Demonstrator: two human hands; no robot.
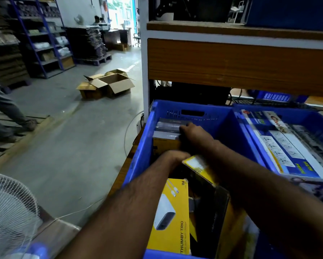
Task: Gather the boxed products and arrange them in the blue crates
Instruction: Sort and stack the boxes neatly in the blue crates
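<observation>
Where both hands reach into the blue crate (229,120) at centre frame, a yellow box (171,217) reads "THUMBY TRIO". The right hand (192,132) rests on grey boxes (169,126). The left hand (173,156) is blurred, so its fingers' state cannot be told.

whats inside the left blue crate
Inside the left blue crate: grey boxes at the far end, a yellow box nearer. Both arms cover the middle; the floor is hidden.

Blue crate (218,116) under shelf holds grey boxes (169,126) stacked at far end, yellow boxes (172,217) standing upright at near end. Second blue crate (250,131), just right of it, holds flat blue-and-white box (287,146), tilted.
</observation>
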